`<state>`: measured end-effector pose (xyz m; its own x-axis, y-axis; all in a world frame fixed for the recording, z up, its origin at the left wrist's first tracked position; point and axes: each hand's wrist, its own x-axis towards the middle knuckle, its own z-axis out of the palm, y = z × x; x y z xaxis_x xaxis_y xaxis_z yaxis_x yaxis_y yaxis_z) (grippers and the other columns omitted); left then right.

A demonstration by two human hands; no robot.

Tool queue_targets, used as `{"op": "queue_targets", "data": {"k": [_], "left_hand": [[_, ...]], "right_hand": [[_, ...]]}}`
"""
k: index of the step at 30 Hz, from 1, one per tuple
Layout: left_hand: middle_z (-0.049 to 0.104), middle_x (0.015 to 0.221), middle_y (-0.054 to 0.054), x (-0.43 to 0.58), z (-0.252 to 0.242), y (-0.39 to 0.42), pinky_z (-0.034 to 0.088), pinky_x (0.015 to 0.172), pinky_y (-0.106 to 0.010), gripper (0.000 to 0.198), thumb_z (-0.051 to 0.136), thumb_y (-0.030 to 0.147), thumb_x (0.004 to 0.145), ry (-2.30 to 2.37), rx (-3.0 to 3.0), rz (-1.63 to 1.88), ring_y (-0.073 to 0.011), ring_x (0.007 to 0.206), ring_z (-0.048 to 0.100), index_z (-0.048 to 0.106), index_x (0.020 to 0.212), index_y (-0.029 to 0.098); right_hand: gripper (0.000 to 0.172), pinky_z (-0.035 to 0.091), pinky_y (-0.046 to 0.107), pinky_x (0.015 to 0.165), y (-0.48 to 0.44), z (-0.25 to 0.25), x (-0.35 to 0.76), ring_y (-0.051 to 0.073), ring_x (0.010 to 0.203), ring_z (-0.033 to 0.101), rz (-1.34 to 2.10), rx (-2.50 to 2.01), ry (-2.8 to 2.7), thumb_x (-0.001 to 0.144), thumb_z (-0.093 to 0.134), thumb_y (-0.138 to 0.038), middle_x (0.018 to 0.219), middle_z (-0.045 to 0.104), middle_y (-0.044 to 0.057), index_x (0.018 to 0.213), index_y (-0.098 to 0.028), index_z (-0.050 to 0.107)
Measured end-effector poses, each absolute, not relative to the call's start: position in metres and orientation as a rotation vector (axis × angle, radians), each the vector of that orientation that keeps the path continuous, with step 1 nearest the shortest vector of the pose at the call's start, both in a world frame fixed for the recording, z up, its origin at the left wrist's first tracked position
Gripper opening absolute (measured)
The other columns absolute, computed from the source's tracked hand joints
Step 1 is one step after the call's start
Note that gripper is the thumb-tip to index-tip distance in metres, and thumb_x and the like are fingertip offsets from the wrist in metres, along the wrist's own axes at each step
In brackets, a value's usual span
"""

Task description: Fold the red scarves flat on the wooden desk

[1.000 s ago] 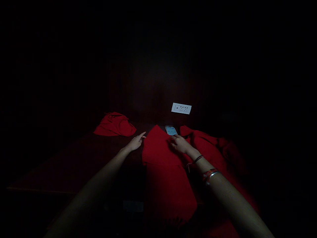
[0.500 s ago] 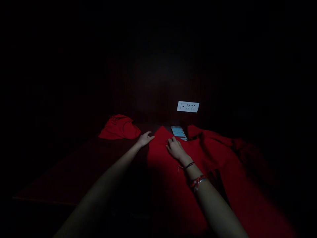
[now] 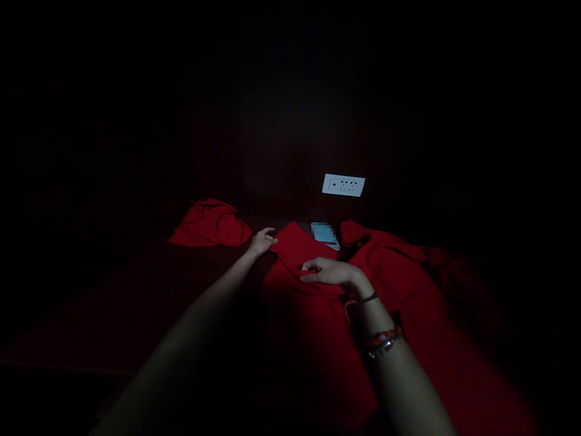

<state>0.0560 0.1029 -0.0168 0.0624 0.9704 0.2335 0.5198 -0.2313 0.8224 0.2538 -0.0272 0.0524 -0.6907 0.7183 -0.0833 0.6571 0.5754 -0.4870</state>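
Table (image 3: 113, 315) spreads dark below the arms, fading into shadow. Across its middle and right lies red cloth (image 3: 299, 239), one far corner pointing away from the person; a crumpled red bundle (image 3: 213, 224) sits to the left. The right hand (image 3: 327, 271) is at the cloth with fingers curled, the left hand (image 3: 262, 242) at its left edge; whether either grips it I cannot tell. Beyond are a white socket plate (image 3: 344, 185), a lit phone (image 3: 323, 233) just beside the cloth, and, nearer, bracelets (image 3: 384, 340) around the right forearm.
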Motion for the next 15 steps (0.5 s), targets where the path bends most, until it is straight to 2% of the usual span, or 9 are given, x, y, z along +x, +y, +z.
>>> {"op": "queue_targets", "data": {"k": [4,7,11,13,15], "left_hand": [[0.062,0.078,-0.003,0.054,-0.011,0.091,0.044,0.07,-0.025,0.042,0.05,0.019,0.073,1.536,1.851,1.043,-0.014,0.073,0.057,0.045,0.114,0.013],[0.06,0.088,-0.007,0.053,-0.004,0.075,0.041,0.078,-0.028,0.046,0.047,0.026,0.076,1.589,1.9,1.005,-0.0176,0.085,0.055,0.04,0.119,0.01],[0.044,0.117,-0.013,0.053,-0.003,0.048,0.034,0.088,-0.033,0.052,0.045,0.035,0.077,1.642,2.224,0.874,-0.0229,0.106,0.043,0.037,0.123,0.012],[0.034,0.128,-0.008,0.051,-0.007,0.038,0.029,0.093,-0.036,0.042,0.039,0.036,0.08,1.543,2.428,0.757,-0.0229,0.114,0.034,0.041,0.12,0.02],[0.032,0.131,-0.003,0.045,-0.012,0.032,0.026,0.094,-0.04,0.037,0.032,0.035,0.083,1.456,2.512,0.583,-0.0224,0.118,0.029,0.044,0.117,0.027]], "right_hand": [[0.019,0.036,0.025,0.066,-0.026,0.048,0.256,0.018,0.076,0.053,0.257,-1.694,-2.4,0.077,0.044,-0.026,0.085,0.059,0.01,0.086,-0.013,0.055],[0.023,0.037,0.027,0.068,-0.02,0.042,0.26,0.02,0.082,0.053,0.032,-1.834,-2.163,0.079,0.042,-0.028,0.091,0.058,0.014,0.091,-0.012,0.053],[0.021,0.037,0.025,0.073,-0.012,0.031,0.261,0.018,0.085,0.053,0.16,-1.694,-2.209,0.077,0.045,-0.024,0.093,0.059,0.01,0.094,-0.014,0.051],[0.02,0.036,0.025,0.074,-0.01,0.027,0.259,0.017,0.086,0.053,0.269,-1.609,-2.274,0.076,0.046,-0.021,0.093,0.059,0.009,0.093,-0.014,0.053],[0.018,0.036,0.025,0.075,-0.011,0.027,0.256,0.016,0.086,0.052,0.364,-1.504,-2.303,0.075,0.046,-0.018,0.092,0.059,0.008,0.09,-0.014,0.055]]}}
